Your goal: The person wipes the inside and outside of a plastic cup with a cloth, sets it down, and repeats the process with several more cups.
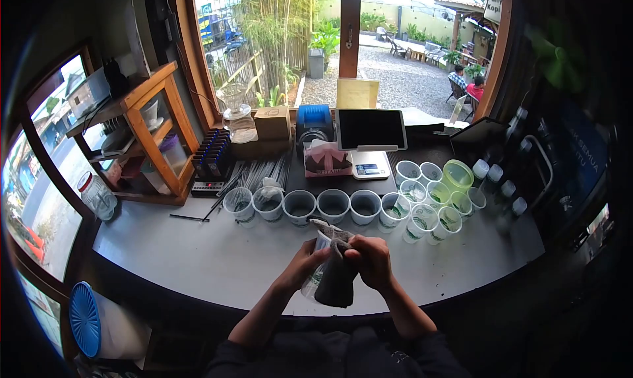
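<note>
My left hand (pixel 304 262) grips a clear plastic cup (pixel 309 286) with its fingers wrapped round the side, above the counter's front part. In my right hand (pixel 372 259) is a dark grey cloth (pixel 335 282), pinched at the cup's rim; part of it hangs down in front of the cup and hides much of it. Just beyond both hands stands a row of plastic cups, among them one upright cup (pixel 333 206) near the middle. To the right, several more clear cups (pixel 421 221) with green print are grouped, and a greenish cup (pixel 457 175) stands behind them.
A tablet (pixel 372 129) on a stand, a pink box (pixel 328 159) and a white device (pixel 370 166) sit behind the cups. Thin straws (pixel 260 175) lie at the back left, near a wooden cabinet (pixel 148 134). A glass jar (pixel 97 196) stands at the left edge.
</note>
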Tool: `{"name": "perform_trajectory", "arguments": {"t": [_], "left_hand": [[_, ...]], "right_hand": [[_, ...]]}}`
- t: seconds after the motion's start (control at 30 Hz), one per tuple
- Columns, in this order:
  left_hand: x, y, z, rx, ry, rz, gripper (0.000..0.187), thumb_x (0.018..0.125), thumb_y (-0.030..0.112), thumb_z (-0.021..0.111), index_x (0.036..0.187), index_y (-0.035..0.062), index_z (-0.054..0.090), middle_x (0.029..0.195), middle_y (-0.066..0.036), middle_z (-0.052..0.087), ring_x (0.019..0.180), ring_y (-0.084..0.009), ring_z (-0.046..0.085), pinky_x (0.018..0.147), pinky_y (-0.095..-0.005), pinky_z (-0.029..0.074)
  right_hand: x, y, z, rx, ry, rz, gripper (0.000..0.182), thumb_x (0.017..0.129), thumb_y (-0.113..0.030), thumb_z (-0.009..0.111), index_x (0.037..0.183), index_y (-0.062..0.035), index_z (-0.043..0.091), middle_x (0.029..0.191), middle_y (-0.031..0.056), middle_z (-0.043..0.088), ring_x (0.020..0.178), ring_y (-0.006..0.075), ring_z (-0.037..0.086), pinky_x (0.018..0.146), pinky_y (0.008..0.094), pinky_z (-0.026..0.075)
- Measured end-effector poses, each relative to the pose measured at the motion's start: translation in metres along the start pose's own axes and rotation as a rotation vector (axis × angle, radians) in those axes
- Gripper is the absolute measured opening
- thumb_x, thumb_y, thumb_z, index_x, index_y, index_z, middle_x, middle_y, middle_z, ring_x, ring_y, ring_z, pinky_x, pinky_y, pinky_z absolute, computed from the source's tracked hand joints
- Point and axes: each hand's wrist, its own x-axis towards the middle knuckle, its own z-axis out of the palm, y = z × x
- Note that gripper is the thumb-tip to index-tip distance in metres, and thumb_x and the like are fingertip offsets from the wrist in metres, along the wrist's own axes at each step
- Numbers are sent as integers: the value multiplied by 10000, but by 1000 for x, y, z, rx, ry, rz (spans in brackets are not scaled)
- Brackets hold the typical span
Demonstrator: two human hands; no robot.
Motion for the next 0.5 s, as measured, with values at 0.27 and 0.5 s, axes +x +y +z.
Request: {"name": "perform_trajectory", "arguments": {"t": [0.27, 0.5], "left_hand": [[-16, -45, -30, -720, -171, -174, 711, 884, 597, 491, 1182, -48, 532, 1018, -144, 653, 857, -215, 666, 758, -320, 547], [-7, 19, 10, -326, -82, -136, 703, 888, 599, 487, 1191, -34, 530, 1059, -140, 641, 919, -192, 650, 826, -313, 521]], "right_hand": [[11, -7, -11, 398, -185, -88, 138, 820, -79, 673, 859, 39, 612, 739, 99, 638, 700, 279, 627, 685, 372, 508], [-1, 2, 8, 282, 205, -3, 254, 854, -162, 696, 775, 36, 558, 732, 102, 618, 683, 181, 604, 661, 289, 489]]}}
